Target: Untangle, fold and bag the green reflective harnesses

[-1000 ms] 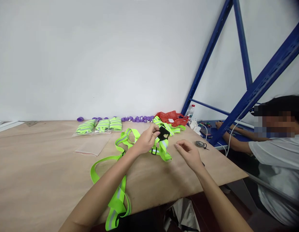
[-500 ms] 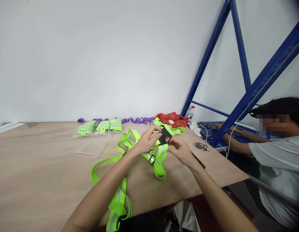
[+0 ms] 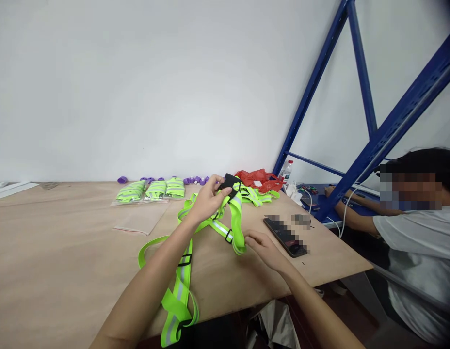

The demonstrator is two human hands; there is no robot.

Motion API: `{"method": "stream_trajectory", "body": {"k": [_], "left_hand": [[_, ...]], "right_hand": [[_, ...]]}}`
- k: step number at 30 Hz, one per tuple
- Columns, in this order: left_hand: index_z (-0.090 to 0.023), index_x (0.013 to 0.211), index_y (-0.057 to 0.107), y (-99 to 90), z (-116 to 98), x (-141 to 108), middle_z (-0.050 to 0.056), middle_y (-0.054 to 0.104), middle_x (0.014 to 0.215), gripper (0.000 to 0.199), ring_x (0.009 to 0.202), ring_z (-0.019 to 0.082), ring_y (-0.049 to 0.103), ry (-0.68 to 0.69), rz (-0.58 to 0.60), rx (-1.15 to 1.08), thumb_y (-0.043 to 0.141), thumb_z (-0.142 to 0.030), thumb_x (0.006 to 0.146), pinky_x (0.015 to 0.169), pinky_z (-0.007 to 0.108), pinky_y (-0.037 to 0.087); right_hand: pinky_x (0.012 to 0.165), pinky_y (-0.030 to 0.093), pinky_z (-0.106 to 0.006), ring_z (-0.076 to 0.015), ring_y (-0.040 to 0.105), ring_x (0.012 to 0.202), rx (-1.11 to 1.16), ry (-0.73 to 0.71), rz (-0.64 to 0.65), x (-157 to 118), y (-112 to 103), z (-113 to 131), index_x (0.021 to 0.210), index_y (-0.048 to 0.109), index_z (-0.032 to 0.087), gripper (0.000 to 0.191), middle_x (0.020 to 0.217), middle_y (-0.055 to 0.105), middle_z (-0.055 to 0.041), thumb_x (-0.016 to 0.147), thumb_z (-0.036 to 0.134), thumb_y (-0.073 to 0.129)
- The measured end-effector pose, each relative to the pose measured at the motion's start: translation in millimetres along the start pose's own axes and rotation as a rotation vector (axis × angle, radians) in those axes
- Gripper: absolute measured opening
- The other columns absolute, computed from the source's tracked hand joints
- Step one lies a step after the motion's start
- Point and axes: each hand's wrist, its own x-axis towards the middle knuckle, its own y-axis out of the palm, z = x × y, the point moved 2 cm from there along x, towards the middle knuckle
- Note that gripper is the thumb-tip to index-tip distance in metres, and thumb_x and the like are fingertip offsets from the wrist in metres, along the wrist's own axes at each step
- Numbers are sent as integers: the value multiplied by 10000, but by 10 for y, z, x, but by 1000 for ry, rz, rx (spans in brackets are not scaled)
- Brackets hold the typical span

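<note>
My left hand (image 3: 211, 196) is closed on a black buckle (image 3: 230, 185), raised above the table. A yellow-green reflective strap (image 3: 236, 218) hangs from the buckle in a loop. My right hand (image 3: 263, 247) is beside the bottom of this loop, its fingers bent together at the strap's edge; whether they pinch it is hard to tell. More of the strap, with black sliders, spreads over the table to the left and drops over the front edge.
Bagged green straps (image 3: 155, 189) and purple rolls (image 3: 196, 180) line the wall. A red bag (image 3: 259, 179), bottle (image 3: 286, 170) and phone (image 3: 285, 236) are at the right. A plastic bag (image 3: 141, 220) lies left. Another person sits beyond the blue frame (image 3: 366, 145).
My left hand has moved slightly left and up with the buckle. My right hand has left the buckle and moved down to the strap loop, uncovering the phone.
</note>
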Motion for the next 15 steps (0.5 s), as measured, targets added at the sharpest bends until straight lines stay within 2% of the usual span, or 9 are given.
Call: {"method": "stream_trajectory", "body": {"k": [2,5,8,12,15], "left_hand": [[-226,951,403,-51,-38,7,-38,581,793,383,553,87,529,-6,-23,-34,650,-496,840,510,197,427],[-229,962,401,-106,-61,14,-48,592,767,370,463,70,500,11,-79,25,646,-480,846,457,189,392],[-228,959,420,-177,-71,26,-45,619,748,334,470,72,493,24,-178,146,638,-454,844,484,191,382],[-228,895,444,-314,-120,44,-41,636,744,271,587,104,544,63,-298,285,631,-413,827,573,209,407],[-222,817,445,-386,-191,35,-38,614,731,227,665,121,562,97,-322,374,621,-365,821,627,221,410]], "right_hand": [[960,505,-434,-302,671,1030,1,21,53,-74,51,-49,1025,752,188,348,1065,755,-72,860,471,634],[954,508,-416,-311,672,1054,-42,31,39,-129,95,-112,1075,748,206,329,1118,752,-47,779,351,735],[854,532,-356,-286,686,963,-144,27,-70,-124,86,-199,1026,741,192,269,1040,762,-44,812,350,697],[745,510,-308,-246,663,842,-246,24,-250,-79,15,-330,934,694,174,267,890,733,-47,859,420,620],[750,494,-303,-238,650,861,-253,12,-314,-40,-19,-392,961,673,180,292,928,720,-61,880,444,580]]}}
